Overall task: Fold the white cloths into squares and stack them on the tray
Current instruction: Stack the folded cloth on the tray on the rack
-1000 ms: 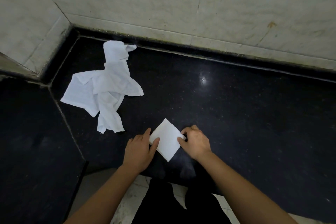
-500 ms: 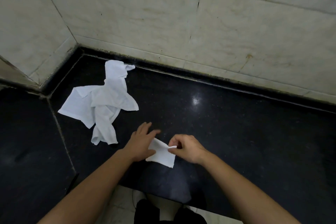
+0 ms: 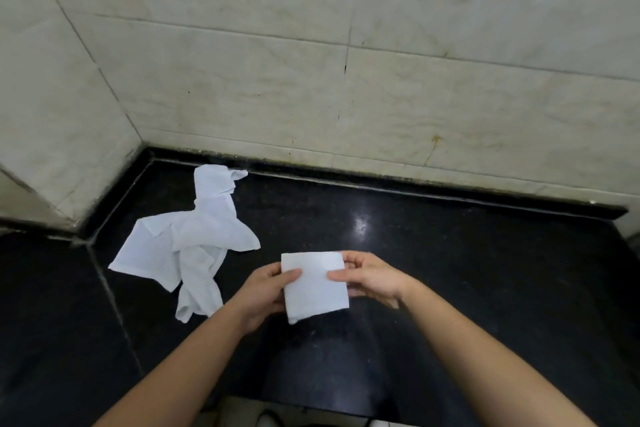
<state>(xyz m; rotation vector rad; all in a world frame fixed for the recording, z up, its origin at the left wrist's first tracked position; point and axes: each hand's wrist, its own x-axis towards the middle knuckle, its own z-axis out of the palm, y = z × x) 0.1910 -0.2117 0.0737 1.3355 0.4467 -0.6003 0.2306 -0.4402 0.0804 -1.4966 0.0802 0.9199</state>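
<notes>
– When you look at the left side, what do you see?
– I see a messy heap of loose white cloths [image 3: 187, 243]. It lies on the black surface [image 3: 450, 270], near the corner of the wall [image 3: 346, 80]. None of them is folded yet.
– And a bit more to the right?
– That is the left hand [image 3: 263, 291]. Its fingers [image 3: 289, 275] pinch the left edge of the folded cloth [image 3: 315, 288], with the thumb on the front. The cloth is a small square. It is held up over the near part of the surface, between the two hands.
– So the right hand has it too?
– Yes. The right hand [image 3: 374, 279] pinches the right edge, thumb in front and the other fingers behind.
– Where is the tray?
– I cannot see one anywhere.
– What could go wrong now?
– I think the square could fall open. Only its two sides are held, and the bottom corner hangs loose. If one hand lets go too soon, the layers may flop apart.
– Anything else?
– It is held close to the near edge, so a slip could drop it to the floor. And if it lands crooked on the tray, the stack may lean and slide.
</notes>
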